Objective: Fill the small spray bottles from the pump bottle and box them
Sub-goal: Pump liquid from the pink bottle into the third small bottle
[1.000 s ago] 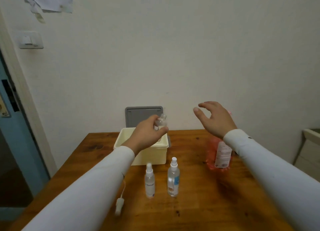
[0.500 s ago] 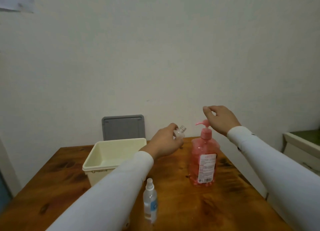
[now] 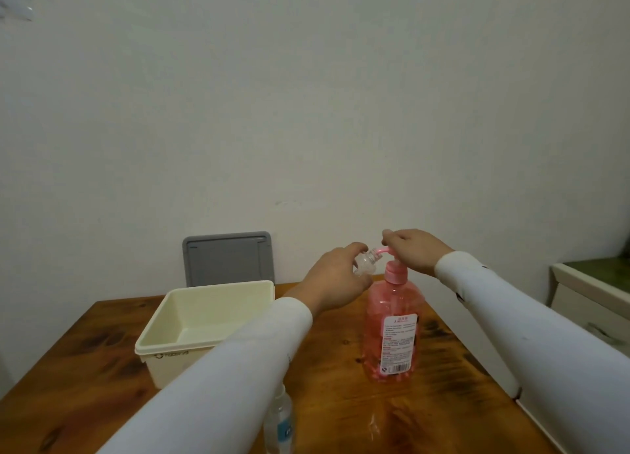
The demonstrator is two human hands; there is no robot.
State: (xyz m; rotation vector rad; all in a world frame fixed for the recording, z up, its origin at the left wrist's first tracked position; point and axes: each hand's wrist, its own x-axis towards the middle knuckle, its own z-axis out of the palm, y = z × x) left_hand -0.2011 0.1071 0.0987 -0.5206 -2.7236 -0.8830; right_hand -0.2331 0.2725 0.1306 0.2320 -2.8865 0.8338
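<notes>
Nearest the camera, at the bottom edge, a capped spray bottle (image 3: pixel 281 423) stands upright on the wooden bench (image 3: pixel 341 402), partly hidden behind the left sleeve (image 3: pixel 218 382); its white sprayer points straight up and a blue label shows on its clear body.

Further in, to the left, an open cream box (image 3: pixel 177 348) sits on the bench with nothing visible inside it. To the right stands the pink pump bottle (image 3: pixel 391 334), upright, its long axis vertical, its white label facing the camera.

Above it, the two hands meet at the pump. The left hand (image 3: pixel 335 279) is curled around a small clear bottle (image 3: pixel 364 266) with no cap on. This bottle is tilted, its long axis running up and to the right, and its threaded open neck points at the tip of the pink spout (image 3: pixel 381 251), touching it or just beside it; I cannot tell which. The spout points left, toward that neck. The right hand (image 3: pixel 414 250) lies palm down on top of the pump head, fingers loosely bent over it, gripping nothing else.

Farthest back, a grey lid (image 3: pixel 227 257) leans upright against the pale wall (image 3: pixel 306 112), just behind the box. At the far right edge, beside the bench, stands a white cabinet (image 3: pixel 593 303).
</notes>
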